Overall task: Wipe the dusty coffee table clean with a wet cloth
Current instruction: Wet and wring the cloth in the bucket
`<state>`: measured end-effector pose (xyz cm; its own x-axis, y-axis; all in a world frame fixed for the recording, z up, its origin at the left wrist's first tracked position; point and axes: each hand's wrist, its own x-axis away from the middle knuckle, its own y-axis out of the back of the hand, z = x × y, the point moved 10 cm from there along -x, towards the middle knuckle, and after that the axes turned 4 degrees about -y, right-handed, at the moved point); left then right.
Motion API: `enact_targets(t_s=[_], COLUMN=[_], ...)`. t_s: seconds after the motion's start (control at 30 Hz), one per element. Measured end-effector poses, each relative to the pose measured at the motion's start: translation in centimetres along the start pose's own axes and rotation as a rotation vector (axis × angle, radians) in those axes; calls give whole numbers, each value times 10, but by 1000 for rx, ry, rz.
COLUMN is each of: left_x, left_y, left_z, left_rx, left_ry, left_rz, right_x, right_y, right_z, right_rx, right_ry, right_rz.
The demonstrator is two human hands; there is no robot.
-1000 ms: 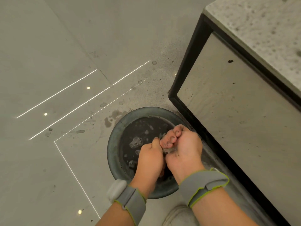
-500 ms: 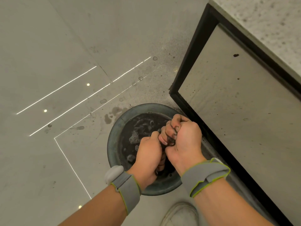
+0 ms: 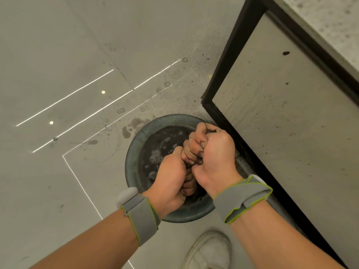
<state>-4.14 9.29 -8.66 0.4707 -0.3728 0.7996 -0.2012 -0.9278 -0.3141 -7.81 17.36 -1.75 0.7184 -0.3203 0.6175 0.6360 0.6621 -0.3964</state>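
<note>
Both hands are seen clenched together over a basin, so they are told first. By the left hand [image 3: 171, 177] and the right hand [image 3: 211, 152] a dark wet cloth [image 3: 191, 162] is gripped; both are curled tight round it, knuckle against knuckle, and only thin dark edges of the cloth are shown between the fingers.

By size, the floor [image 3: 58, 55] comes first: pale grey tiles are crossed by thin bright lines and marked with two small bright dots. Damp spots and dark specks are scattered over it near the basin.

The desk [image 3: 291, 123] is placed at the right. Its side is framed in black, a pale panel with dark flecks is set within the frame, and a speckled stone top is seen at the upper right corner. Its lower corner is found just beside the basin's rim.

The round dark basin [image 3: 134, 152] is set on the floor, under the hands. Dark water with a few bubbles [image 3: 156, 158] is held in it.

A grey band edged in yellow-green is worn on each wrist: the left band [image 3: 140, 220] carries a pale rounded piece, and the right band [image 3: 242, 197] is wrapped in overlapping folds.

A pale shoe [image 3: 209, 251] is seen at the bottom edge, between the forearms, near the basin.
</note>
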Motion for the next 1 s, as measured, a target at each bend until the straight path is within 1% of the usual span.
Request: enact_targets(t_s=[0.17, 0.27, 0.33, 0.4, 0.47, 0.5, 0.57, 0.63, 0.7, 0.8, 0.87, 1.0], left_x=[5, 9, 11, 13, 22, 28, 43, 53, 74, 109, 131, 182], left_y=[-3, -3, 1, 7, 13, 15, 15, 18, 15, 0, -18, -91], left_z=[0, -6, -18, -42, -71, -83, -106, -126, -153, -200, -228, -270], left_rx=[45, 0, -111, -298, -562, -653, -708, -696, -606, -474, -397, -346], left_ry=[3, 6, -37, -139, -258, -300, -349, -380, -425, -518, -569, -669], left_rz=[35, 33, 0, -59, -136, -161, -178, -210, -219, -192, -147, -2], right_x=[5, 9, 11, 12, 18, 21, 33, 41, 61, 91, 111, 170], right_y=[-8, -9, -6, -5, -12, -17, -31, -41, -56, -71, -75, -53], right_z=[1, 5, 4, 3, 13, 19, 40, 53, 76, 127, 166, 251], right_rx=[-9, -54, -104, -106, 0, 81, 265, 409, 483, 547, 520, 392], right_ry=[-6, -7, -39, -91, -103, -97, -76, -82, -91, -13, 67, 227], right_rz=[47, 62, 55, 59, 89, 111, 140, 169, 197, 130, 86, 31])
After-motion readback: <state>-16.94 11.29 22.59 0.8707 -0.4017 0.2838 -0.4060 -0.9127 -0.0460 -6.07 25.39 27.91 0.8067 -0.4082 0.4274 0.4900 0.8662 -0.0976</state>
